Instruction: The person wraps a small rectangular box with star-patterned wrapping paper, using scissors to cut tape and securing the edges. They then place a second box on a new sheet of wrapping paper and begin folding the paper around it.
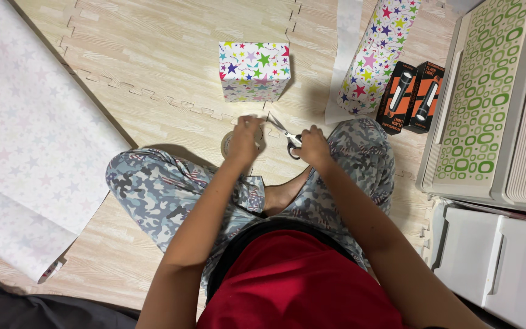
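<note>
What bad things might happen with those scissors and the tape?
1. The scissors in the right hand point their open blades toward the left hand, so fingers might get nicked.
2. The left hand holds the tape roll low over the lap; a cut strip may curl and stick to itself before reaching the wrapped box.

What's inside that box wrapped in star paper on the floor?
Only the wrapped box shows, covered in white paper with coloured stars on every visible face. Its contents are fully hidden by the wrapping, so they cannot be told.
</note>
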